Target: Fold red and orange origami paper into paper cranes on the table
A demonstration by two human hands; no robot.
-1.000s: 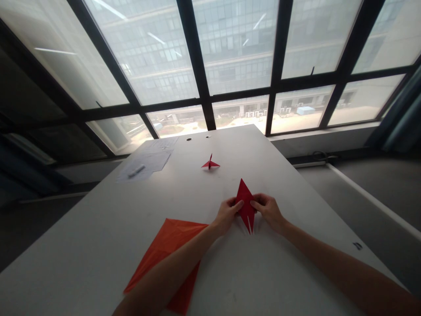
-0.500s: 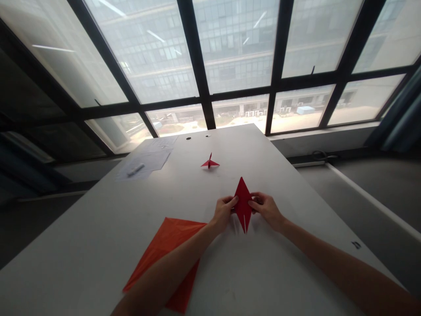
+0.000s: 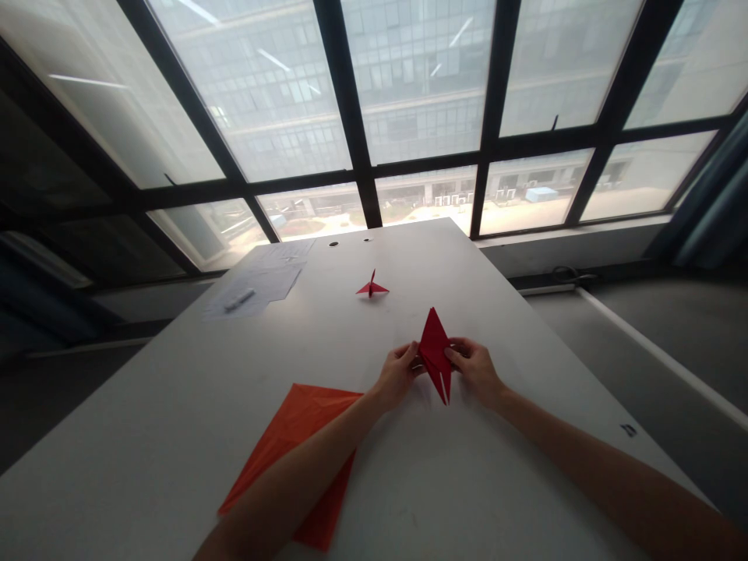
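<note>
A red folded paper diamond (image 3: 435,349), its lower end split into two narrow points, is held just above the white table. My left hand (image 3: 400,369) pinches its left corner with thumb and fingers. On the opposite corner, my right hand (image 3: 472,368) grips with the thumb in front and the fingers behind. Beyond the hands stands a finished red paper crane (image 3: 372,289), wings spread. Orange paper (image 3: 304,421) lies flat under my left forearm, which hides part of it.
White printed sheets (image 3: 274,282) with a pale marker-like object (image 3: 240,301) on them lie at the table's far left. Two round holes pierce the far end of the white table (image 3: 175,405). Large windows (image 3: 421,86) rise behind it.
The red folded paper has tilted and turned a little, its lower points swinging right and a layer edge showing at the left. My left thumb has shifted up to the paper's edge.
</note>
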